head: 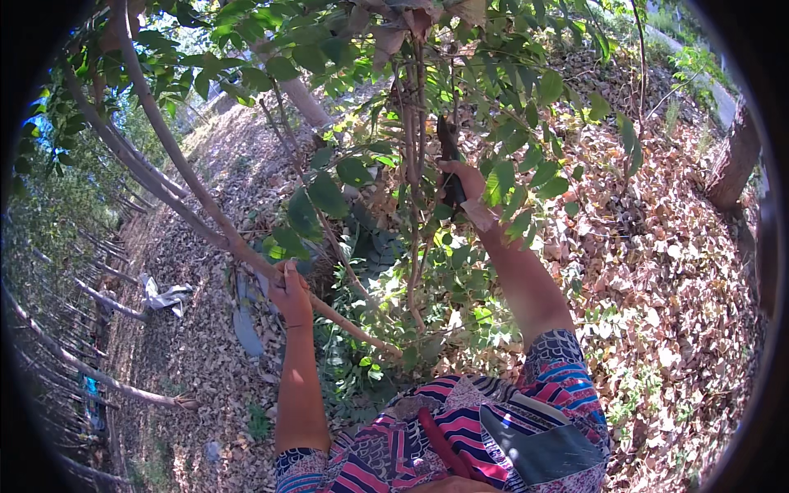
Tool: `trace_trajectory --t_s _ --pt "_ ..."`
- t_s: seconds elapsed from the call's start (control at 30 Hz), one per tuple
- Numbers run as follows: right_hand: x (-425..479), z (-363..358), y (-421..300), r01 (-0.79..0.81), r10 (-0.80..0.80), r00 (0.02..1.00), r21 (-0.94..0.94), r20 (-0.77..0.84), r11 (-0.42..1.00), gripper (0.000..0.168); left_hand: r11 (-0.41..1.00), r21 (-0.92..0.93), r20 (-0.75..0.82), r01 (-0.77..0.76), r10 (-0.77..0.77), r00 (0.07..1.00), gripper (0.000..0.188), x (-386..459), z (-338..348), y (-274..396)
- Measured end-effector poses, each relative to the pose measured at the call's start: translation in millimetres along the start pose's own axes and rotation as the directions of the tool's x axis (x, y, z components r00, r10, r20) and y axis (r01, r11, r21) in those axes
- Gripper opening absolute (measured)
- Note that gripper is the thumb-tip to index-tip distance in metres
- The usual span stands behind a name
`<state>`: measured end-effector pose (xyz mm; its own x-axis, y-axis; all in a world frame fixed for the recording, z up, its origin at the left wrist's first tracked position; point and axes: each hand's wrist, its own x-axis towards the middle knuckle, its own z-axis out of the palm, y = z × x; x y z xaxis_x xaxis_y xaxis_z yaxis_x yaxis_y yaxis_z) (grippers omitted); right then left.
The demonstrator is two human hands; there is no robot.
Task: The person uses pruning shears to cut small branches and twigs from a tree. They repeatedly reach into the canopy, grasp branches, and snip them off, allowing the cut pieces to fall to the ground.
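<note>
My left hand (pixel 290 293) is wrapped around a slender tree stem (pixel 237 243), which slants from the upper left down to the leafy undergrowth. In my right hand (pixel 467 179) is a black hand tool (pixel 451 151) that looks like pruning shears, pointing away from me. Its jaws are too dark to read. Just left of the tool stands a cluster of thin reddish-brown shoots (pixel 412 148), topped by curled dry leaves (pixel 394 28). Green compound leaves (pixel 502 182) hang in front of my right wrist and partly hide it.
Dry leaf litter (pixel 653 259) covers the sloping ground. A thick trunk (pixel 733 160) rises at the right, and another pale trunk (pixel 305 101) stands beyond the shoots. Crumpled pale litter (pixel 165 294) and a grey scrap (pixel 248 326) lie at the left. Many slender trunks (pixel 111 302) crowd the left rim.
</note>
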<state>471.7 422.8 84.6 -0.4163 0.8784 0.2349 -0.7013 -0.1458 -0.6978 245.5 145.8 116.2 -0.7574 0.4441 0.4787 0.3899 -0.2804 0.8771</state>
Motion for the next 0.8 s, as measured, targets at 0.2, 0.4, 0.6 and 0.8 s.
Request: trace_trajectory --t_s 0.2,0.4,0.6,0.8 --pt "-12.7 -16.8 -28.3 -0.131 0.117 0.986 -0.112 -0.118 0.985 0.022 1.000 0.006 0.011 0.024 -0.024 1.000 0.020 0.2 -6.4 -7.5" --pt "2.5 -35.8 -50.5 -0.140 0.078 0.982 -0.391 -0.170 0.910 0.032 0.998 0.015 -0.017 0.056 -0.056 0.998 0.019 -6.6 -13.8 -1.3" --pt "35.2 -30.4 -75.4 -0.110 0.069 0.991 -0.390 -0.119 0.914 0.019 0.994 0.086 0.000 -0.064 0.064 0.998 0.020 -2.5 -17.1 0.7" --pt "54.3 -33.8 -77.5 -0.114 0.093 0.991 -0.244 -0.094 0.963 0.019 0.996 0.080 -0.100 -0.043 0.051 0.994 0.019 -11.4 -19.8 1.9"
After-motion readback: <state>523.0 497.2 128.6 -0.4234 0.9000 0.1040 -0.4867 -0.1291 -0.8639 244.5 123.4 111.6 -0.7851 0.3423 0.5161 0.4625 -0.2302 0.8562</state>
